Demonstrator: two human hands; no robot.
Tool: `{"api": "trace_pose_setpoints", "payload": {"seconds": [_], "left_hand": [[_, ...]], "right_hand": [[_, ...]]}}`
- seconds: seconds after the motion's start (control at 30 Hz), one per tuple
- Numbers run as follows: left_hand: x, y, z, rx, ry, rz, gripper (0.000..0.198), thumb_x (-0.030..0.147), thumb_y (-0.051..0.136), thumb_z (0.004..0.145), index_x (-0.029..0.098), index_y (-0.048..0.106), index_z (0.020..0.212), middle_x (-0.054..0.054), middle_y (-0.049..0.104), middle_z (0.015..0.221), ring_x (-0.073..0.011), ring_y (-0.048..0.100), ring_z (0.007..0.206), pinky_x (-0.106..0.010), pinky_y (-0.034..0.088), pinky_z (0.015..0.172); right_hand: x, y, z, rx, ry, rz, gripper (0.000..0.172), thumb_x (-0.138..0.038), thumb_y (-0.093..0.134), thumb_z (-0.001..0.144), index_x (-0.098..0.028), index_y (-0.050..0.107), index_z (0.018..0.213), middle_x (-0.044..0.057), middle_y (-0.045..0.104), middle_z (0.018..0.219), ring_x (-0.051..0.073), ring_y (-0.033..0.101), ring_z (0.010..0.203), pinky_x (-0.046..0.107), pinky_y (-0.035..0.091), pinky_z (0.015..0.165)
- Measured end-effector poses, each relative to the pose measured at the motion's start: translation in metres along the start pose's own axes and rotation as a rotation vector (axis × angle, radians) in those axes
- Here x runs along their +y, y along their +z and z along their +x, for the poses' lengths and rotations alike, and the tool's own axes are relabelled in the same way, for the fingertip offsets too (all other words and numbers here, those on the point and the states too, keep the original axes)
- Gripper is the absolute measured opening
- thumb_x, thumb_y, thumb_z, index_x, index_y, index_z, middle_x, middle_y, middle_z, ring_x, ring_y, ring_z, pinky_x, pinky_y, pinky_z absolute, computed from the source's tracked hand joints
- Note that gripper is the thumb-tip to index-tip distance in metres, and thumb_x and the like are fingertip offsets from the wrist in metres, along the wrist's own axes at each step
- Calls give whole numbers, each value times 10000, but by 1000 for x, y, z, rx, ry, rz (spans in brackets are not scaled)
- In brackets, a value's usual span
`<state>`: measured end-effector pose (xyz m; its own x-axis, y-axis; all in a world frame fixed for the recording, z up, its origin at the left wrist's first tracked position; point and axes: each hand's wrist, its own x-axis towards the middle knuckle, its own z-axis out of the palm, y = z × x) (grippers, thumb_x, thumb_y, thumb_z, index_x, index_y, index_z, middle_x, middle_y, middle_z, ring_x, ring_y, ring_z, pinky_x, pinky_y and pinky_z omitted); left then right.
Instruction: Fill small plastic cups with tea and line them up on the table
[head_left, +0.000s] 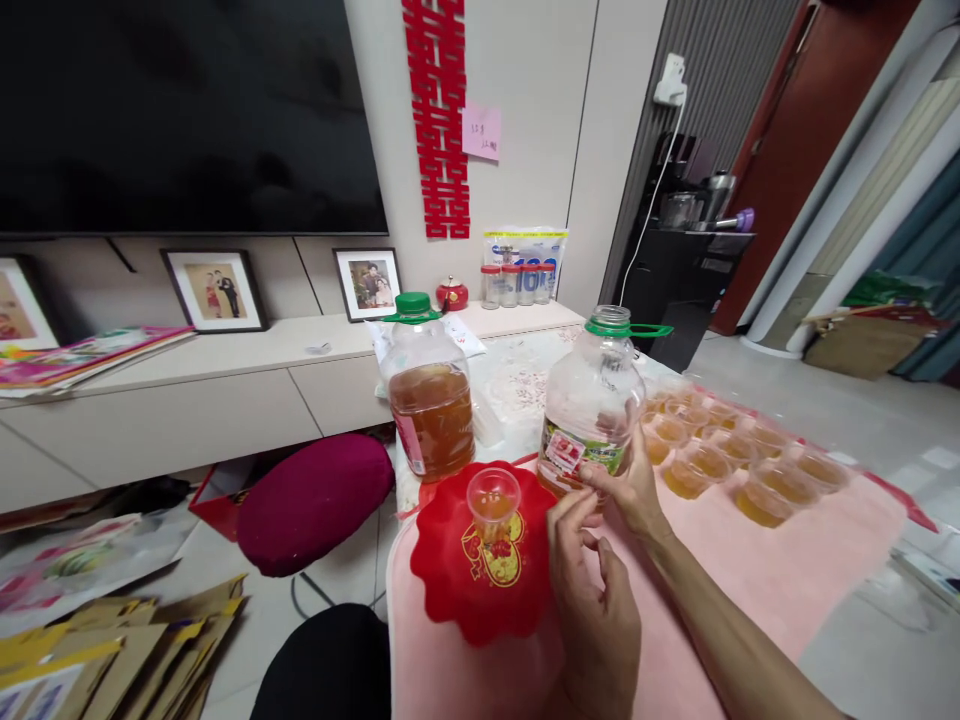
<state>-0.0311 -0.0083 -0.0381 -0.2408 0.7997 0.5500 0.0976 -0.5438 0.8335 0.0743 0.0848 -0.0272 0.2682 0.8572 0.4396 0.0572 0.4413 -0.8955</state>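
Observation:
My right hand (630, 485) is wrapped round the lower part of a nearly empty clear bottle (592, 395), which has a green neck ring and no cap and stands upright on the pink cloth (787, 570). My left hand (596, 600) hovers just right of a red scalloped plate (457, 590); its fingers are curled and nothing shows in them. A small clear cup (493, 500) with a little amber liquid stands on the plate. Behind it stands a second bottle (431, 410), green-capped and about half full of amber liquid.
Several small cups of amber liquid (720, 450) stand in rows on the cloth to the right. A magenta cushion (315, 500) and cardboard pieces (112, 650) lie on the floor at left. A white low cabinet (187, 400) holds framed photos and jars (517, 283).

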Motion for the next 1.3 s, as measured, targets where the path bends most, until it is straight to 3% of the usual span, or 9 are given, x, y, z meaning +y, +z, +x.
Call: {"api": "trace_pose_setpoints", "payload": {"seconds": [0.27,0.4,0.53,0.67,0.8,0.93,1.07,1.17,1.3], "left_hand": [[-18,0,-6,-26,11,-57,437,53,424,942,216,605,1304,-125,634,1302,-141,669,1047,-276,603,896],[-15,-7,0,-77,168,54,495,16,453,902,245,602,1314,-88,669,1261,-130,687,1069,-239,607,910],[-5,-10,6,-82,275,187,465,-1,455,901,237,603,1272,-53,692,1186,-94,681,1108,-191,585,967],[-3,-8,7,-71,370,275,422,-2,441,904,206,618,1225,-46,704,1135,-75,675,1133,-179,557,1027],[-7,-6,9,-62,441,321,420,-21,447,891,177,619,1219,-71,703,1125,-98,681,1116,-222,581,1008],[-5,-15,8,-31,381,360,378,19,511,910,179,617,1236,-91,689,1173,-125,670,1146,-246,581,986],[1,-40,9,47,284,396,349,134,603,914,208,618,1255,-79,674,1243,-150,641,1203,-278,546,1029],[5,-66,18,114,120,390,375,265,645,891,208,619,1261,-100,636,1321,-221,607,1276,-410,505,1131],[4,-96,39,124,-87,496,624,385,682,793,182,551,1369,-150,535,1424,-333,523,1386,-585,424,1221]], "right_hand": [[-4,-4,-10,-15,72,-1,1341,-566,950,623,-262,182,1679,126,333,1678,323,315,1555,515,320,1262],[-3,-19,-28,79,147,-33,1251,-600,937,641,-280,281,1656,123,368,1664,349,302,1559,586,259,1275],[10,-32,-55,182,233,-28,1001,-638,831,802,-210,396,1596,177,459,1591,373,444,1466,649,342,1211],[28,-36,-74,189,280,14,687,-590,775,898,-180,580,1414,141,627,1393,316,605,1290,593,468,1123],[36,-38,-77,168,257,34,481,-496,741,962,-174,635,1304,94,676,1243,249,667,1119,495,557,1007],[35,-39,-76,176,236,21,390,-445,722,991,-165,644,1251,53,683,1091,188,674,936,392,590,863],[33,-38,-75,186,249,32,340,-442,679,1026,-155,641,1205,11,655,943,123,625,729,283,572,677],[33,-39,-74,199,280,36,322,-443,662,1038,-150,643,1170,14,654,952,114,621,718,260,566,644],[32,-40,-72,208,319,36,313,-442,663,1038,-147,647,1142,13,652,944,109,617,709,249,561,630]]}}
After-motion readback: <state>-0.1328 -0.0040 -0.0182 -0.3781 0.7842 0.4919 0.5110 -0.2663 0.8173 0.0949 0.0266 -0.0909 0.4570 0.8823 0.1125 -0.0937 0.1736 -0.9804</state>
